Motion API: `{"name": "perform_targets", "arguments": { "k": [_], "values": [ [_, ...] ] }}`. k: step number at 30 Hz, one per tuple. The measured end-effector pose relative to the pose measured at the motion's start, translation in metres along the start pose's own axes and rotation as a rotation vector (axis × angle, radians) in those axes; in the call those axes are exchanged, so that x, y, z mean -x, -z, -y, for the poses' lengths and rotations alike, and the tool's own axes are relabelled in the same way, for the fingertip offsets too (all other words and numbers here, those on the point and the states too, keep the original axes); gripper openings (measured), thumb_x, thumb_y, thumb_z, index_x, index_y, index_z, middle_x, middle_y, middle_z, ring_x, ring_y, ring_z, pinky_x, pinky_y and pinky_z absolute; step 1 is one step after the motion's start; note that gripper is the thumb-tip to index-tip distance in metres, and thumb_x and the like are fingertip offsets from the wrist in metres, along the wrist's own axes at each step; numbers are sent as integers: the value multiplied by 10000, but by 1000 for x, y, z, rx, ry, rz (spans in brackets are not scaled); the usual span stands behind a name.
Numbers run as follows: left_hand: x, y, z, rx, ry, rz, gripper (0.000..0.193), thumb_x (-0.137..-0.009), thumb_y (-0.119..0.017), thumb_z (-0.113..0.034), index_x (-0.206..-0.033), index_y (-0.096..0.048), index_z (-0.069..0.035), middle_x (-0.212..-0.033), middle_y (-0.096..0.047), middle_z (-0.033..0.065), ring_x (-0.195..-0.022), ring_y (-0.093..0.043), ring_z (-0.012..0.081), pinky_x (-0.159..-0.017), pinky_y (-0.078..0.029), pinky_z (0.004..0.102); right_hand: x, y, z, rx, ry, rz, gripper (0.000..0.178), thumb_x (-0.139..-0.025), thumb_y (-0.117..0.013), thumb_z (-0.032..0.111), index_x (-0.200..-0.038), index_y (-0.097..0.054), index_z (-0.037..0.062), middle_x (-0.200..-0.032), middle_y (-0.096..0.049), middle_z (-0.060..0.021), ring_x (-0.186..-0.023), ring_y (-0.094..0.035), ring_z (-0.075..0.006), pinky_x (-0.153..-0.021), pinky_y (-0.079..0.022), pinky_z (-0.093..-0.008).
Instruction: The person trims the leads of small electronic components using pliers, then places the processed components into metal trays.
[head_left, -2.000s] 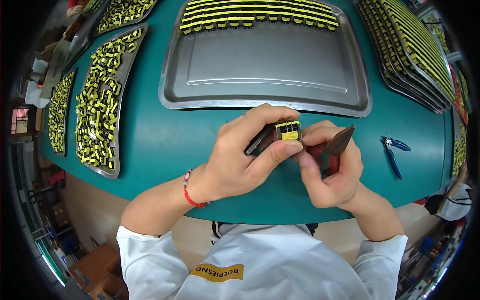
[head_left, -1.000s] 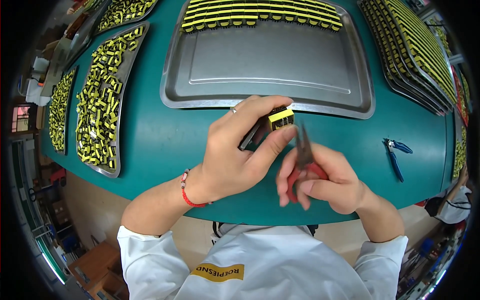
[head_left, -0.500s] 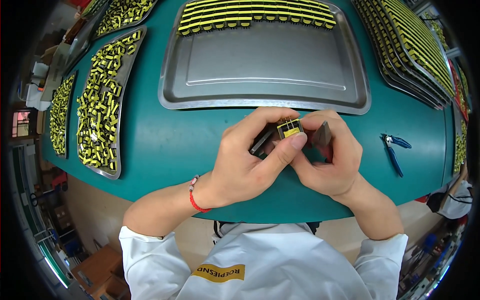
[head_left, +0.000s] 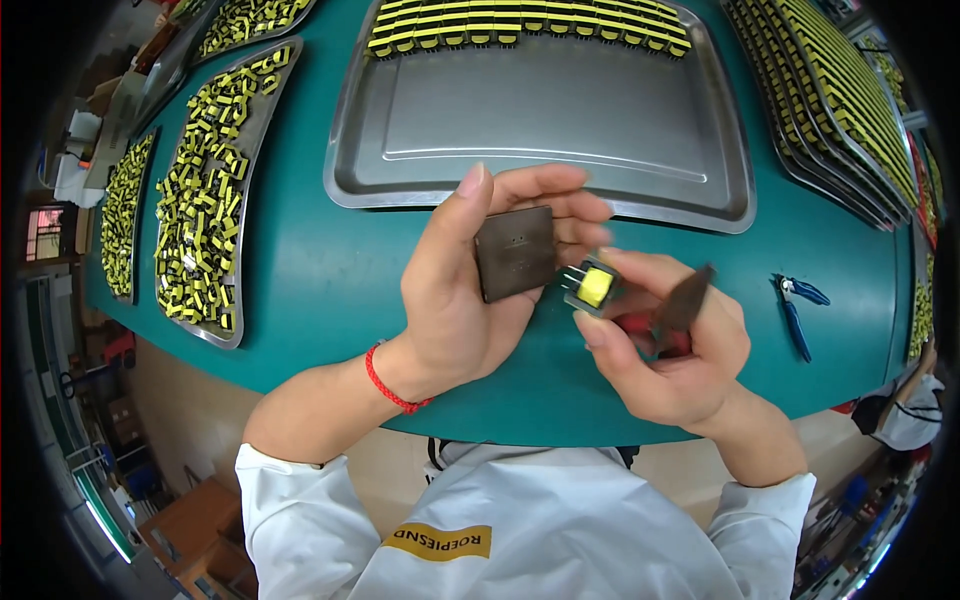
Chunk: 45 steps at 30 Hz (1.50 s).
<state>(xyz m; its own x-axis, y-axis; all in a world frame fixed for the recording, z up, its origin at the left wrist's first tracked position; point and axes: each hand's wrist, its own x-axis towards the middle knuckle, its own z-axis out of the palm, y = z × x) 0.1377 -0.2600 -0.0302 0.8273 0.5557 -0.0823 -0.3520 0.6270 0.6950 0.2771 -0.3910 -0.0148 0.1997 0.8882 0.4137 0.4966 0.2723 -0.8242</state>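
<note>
My left hand (head_left: 450,290) lies palm up with its fingers loosely spread, holding a dark square block (head_left: 517,253) that has small holes in its face. To the right of it, my right hand (head_left: 690,350) pinches a small transformer (head_left: 597,286) with yellow tape, a black body and thin metal pins between thumb and forefinger. The pins point left toward the block, a small gap away. Tucked in the same hand is a tool with a dark, pointed metal head (head_left: 686,300) and red grips; my fingers hide much of it.
Ahead, a metal tray (head_left: 540,185) has rows of transformers along its far side. Loose transformers fill a tray (head_left: 236,300) on the left. Stacked full trays (head_left: 830,120) stand at the right, beyond blue-handled cutters (head_left: 793,310) on the green table (head_left: 330,300).
My hands have moved apart. The left has turned palm up, showing the block's face. The transformer, formerly held up between both hands, is now in the right hand alone, pins turned left.
</note>
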Motion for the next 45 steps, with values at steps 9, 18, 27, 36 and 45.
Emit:
{"name": "perform_targets", "arguments": {
  "k": [9,18,27,36,45],
  "values": [
    [7,-6,9,-172,-95,120,676,-1021,-337,-500,-1338,-466,83,-1259,-579,221,-1151,-576,265,-997,-477,390,-1,-10,-2,-66,-177,63,408,-801,-730,-24,-1172,-588,-113,-1019,-676,-148,-780,-665,-136,-673,-544,-242],
    [7,2,11,-398,-106,246,820,-987,-195,-662,-1402,-390,18,-1343,-523,236,-1304,-487,382,-1037,-469,488,2,-7,-1,-87,-230,122,376,-813,-724,-23,-1155,-587,-97,-1052,-651,-117,-791,-641,-111,-651,-524,-224],
    [8,-1,10,-458,-74,224,825,-992,-169,-649,-1389,-417,30,-1316,-544,242,-1288,-504,371,-1027,-474,468,6,-13,-5,-123,-219,67,373,-812,-731,-12,-1152,-595,-83,-956,-667,-82,-764,-629,-92,-604,-491,-205],
    [9,-2,14,-563,-38,174,805,-1012,-148,-609,-1359,-458,48,-1293,-561,258,-1207,-561,329,-1011,-473,425,4,-19,-1,-128,-187,4,349,-809,-738,3,-1133,-627,-62,-870,-672,-56,-675,-592,-68,-569,-452,-197],
    [3,-11,16,-471,-32,75,750,-1028,-180,-559,-1341,-478,54,-1281,-580,247,-1177,-579,316,-1009,-472,419,1,-14,-9,-53,-204,34,354,-812,-761,49,-1130,-638,-46,-878,-674,-67,-667,-584,-95,-605,-465,-219]
  ]
}}
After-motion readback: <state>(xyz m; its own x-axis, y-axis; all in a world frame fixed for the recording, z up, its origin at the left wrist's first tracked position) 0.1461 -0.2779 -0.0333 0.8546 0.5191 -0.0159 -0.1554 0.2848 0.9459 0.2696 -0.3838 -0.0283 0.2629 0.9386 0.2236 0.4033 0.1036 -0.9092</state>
